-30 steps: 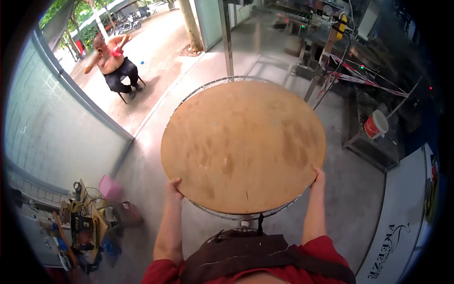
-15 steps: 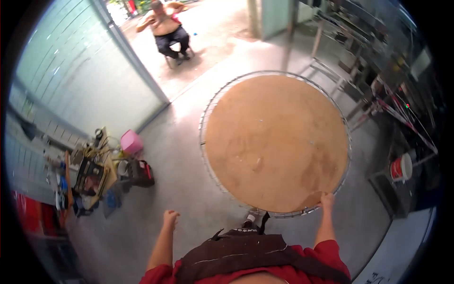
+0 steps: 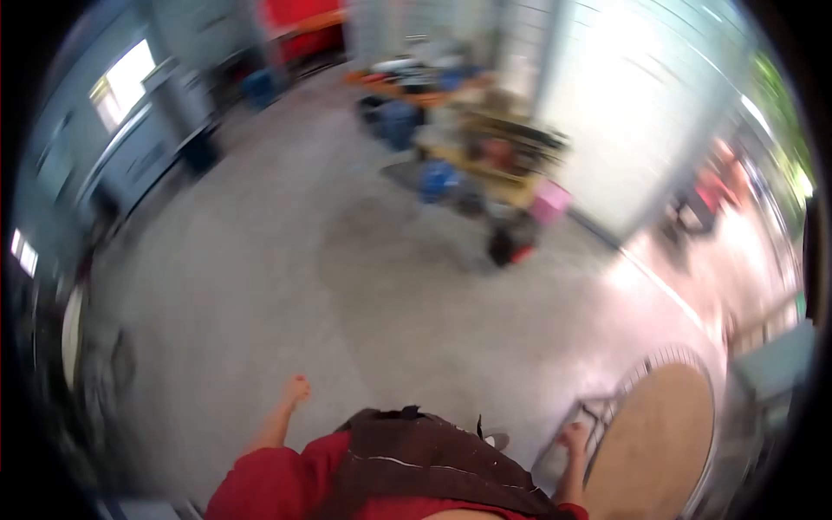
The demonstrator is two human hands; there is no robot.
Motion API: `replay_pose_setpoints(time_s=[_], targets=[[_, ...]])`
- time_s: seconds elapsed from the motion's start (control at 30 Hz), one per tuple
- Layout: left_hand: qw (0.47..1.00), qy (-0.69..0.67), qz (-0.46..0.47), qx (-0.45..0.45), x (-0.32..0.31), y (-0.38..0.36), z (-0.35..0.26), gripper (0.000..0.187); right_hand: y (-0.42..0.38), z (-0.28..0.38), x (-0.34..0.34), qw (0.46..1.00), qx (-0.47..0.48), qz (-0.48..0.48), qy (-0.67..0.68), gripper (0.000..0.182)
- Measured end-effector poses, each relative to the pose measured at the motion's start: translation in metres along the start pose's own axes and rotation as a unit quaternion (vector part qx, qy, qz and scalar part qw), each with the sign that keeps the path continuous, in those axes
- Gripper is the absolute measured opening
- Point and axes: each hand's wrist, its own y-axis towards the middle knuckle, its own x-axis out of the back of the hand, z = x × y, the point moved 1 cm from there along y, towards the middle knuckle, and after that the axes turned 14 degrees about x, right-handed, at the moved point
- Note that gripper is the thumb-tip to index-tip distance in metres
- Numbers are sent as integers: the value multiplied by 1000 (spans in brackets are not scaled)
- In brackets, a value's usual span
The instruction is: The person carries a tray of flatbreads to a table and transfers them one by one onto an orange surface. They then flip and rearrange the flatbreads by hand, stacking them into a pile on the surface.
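The left hand (image 3: 297,390) is loosely clenched over grey concrete floor (image 3: 260,295), which spreads up to mid-frame. The right hand (image 3: 574,436) is just beside the left edge of the round tan wooden board (image 3: 656,442), lower right, wire-rimmed; its grip and any contact I cannot tell.

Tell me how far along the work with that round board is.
The round board already looks in place inside the wire rim. The left hand, out over the floor, seems to hold nothing; the right hand is beside the board, contact too blurred to tell. What is left, the board doesn't show.
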Motion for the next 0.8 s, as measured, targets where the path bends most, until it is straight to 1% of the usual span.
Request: replay_pose_setpoints(time_s=[0.03, 0.07, 0.1, 0.13, 0.17, 0.2, 0.23, 0.27, 0.3, 0.37, 0.43, 0.47, 0.5, 0.53, 0.57, 0.6, 0.63, 0.67, 0.7, 0.73, 0.77, 0.8], targets=[[995, -81, -48, 12, 42, 1, 41, 30, 17, 31, -52, 985, 79, 124, -94, 23], [983, -148, -91, 65, 76, -10, 82, 32, 35, 63, -104, 943, 176, 225, -170, 21], [959, -220, -139, 109, 109, -20, 123, 35, 22, 134, -144, 945, 108, 273, -142, 25], [931, -275, -187, 147, 133, -27, 162, 32, 23, 160, -175, 942, 105, 308, -83, 25], [902, -303, -235, 201, 149, -35, 208, 29, 26, 177, -198, 935, 98, 334, -73, 25], [870, -311, -278, 263, 158, -42, 254, 27, 49, 157, -215, 885, 231, 371, -159, 22], [838, -309, -302, 333, 156, -54, 300, 26, 57, 159, -232, 861, 229, 402, -211, 22], [808, -319, -300, 394, 145, -70, 345, 25, 64, 168, -250, 844, 207, 423, -257, 21], [787, -347, -280, 426, 131, -86, 369, 26, 70, 183, -271, 826, 184, 444, -293, 21], [773, -477, -180, 378, 90, -135, 347, 26, 87, 203, -312, 791, 166, 472, -352, 20], [881, -387, -133, 238, 68, -166, 262, 26, 110, 237, -354, 757, 167, 489, -400, 20], [922, -333, -111, 162, 64, -172, 218, 26, 125, 254, -375, 739, 172, 494, -425, 20], [954, -273, -91, 82, 72, -169, 190, 26, 146, 273, -395, 719, 181, 495, -453, 20], [902, -385, -49, 189, 63, -123, 225, 25, 169, 291, -416, 696, 193, 489, -489, 20], [823, -490, -2, 287, 51, -84, 257, 25, 202, 314, -432, 663, 213, 480, -534, 20], [841, -460, -30, 284, 74, -76, 230, 24, 240, 340, -449, 614, 245, 467, -586, 21], [856, -428, -59, 284, 105, -65, 184, 23, 282, 376, -470, 546, 302, 445, -643, 21], [867, -397, -88, 288, 138, -54, 129, 23, 332, 414, -497, 466, 375, 404, -692, 22], [876, -364, -115, 295, 169, -47, 87, 22, 381, 461, -541, 393, 450, 344, -724, 22], [884, -359, -205, 218, 194, -42, 59, 26, 425, 510, -602, 351, 527, 275, -723, 23], [881, -345, -292, 137, 216, -34, 39, 30, 366, 608, -684, 388, 542, 265, -697, 20], [842, -431, -305, 108, 239, -36, 7, 29, 369, 665, -767, 428, 586, 233, -647, 21]])
